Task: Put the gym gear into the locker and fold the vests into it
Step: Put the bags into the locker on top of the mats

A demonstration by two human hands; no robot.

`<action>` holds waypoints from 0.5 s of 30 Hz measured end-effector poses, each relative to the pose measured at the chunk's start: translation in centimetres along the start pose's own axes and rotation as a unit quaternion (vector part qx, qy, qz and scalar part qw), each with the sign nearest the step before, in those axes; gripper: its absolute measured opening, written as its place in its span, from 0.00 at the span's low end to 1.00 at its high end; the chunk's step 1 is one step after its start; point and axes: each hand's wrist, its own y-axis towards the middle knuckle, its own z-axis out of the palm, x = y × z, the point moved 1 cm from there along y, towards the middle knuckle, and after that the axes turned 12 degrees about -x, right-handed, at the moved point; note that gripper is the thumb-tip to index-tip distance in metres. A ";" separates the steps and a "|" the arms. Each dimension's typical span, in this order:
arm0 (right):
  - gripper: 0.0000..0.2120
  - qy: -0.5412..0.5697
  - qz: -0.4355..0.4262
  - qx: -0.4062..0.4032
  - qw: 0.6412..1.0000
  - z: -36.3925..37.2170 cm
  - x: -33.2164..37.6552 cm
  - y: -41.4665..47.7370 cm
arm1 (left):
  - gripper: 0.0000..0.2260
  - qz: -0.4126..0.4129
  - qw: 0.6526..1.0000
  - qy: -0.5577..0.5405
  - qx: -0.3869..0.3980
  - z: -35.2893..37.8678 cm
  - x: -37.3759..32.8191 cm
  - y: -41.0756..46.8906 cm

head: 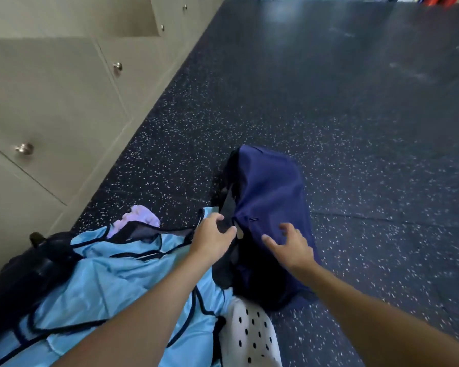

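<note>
A navy blue bag (270, 197) lies on the speckled floor in the middle of the view. My left hand (212, 234) pinches the dark edge of its opening at the near left side. Just to the right, my right hand (292, 245) hovers over the bag's fabric with fingers spread, holding nothing. Light blue vests (112, 276) with dark trim are heaped on the floor to the left, under my left forearm. A lilac cloth (141, 218) pokes out behind them. The beige lockers (51, 102) run along the left wall, their doors shut near me.
A black bottle or bag (32, 266) lies against the locker base at lower left. A white cloth with black dots (252, 332) sits at the bottom centre. One locker door (133, 14) stands open further up. Dark speckled floor (355, 128) stretches to the right.
</note>
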 end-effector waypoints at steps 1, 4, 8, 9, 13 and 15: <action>0.38 0.005 0.008 0.024 1.000 0.9 -0.4 0.1 | 0.22 -0.012 1.000 0.010 0.006 0.9 0.4 0.7; 0.44 0.000 0.036 0.088 0.995 3.3 -0.8 0.4 | 0.28 -0.043 0.998 0.043 0.034 3.2 1.6 2.0; 0.09 0.020 0.025 0.031 0.999 4.6 0.0 0.9 | 0.33 -0.087 0.995 0.026 0.031 4.8 2.7 2.5; 0.09 0.053 0.020 0.003 0.998 4.6 0.2 1.0 | 0.32 -0.099 0.995 0.023 0.019 4.9 2.8 2.6; 0.07 0.173 0.044 -0.157 0.971 2.4 0.7 0.8 | 0.19 -0.106 0.994 -0.023 0.009 5.3 3.7 3.6; 0.06 0.196 0.063 -0.200 0.958 1.0 0.3 0.4 | 0.16 -0.108 0.992 -0.053 0.023 5.5 3.8 3.9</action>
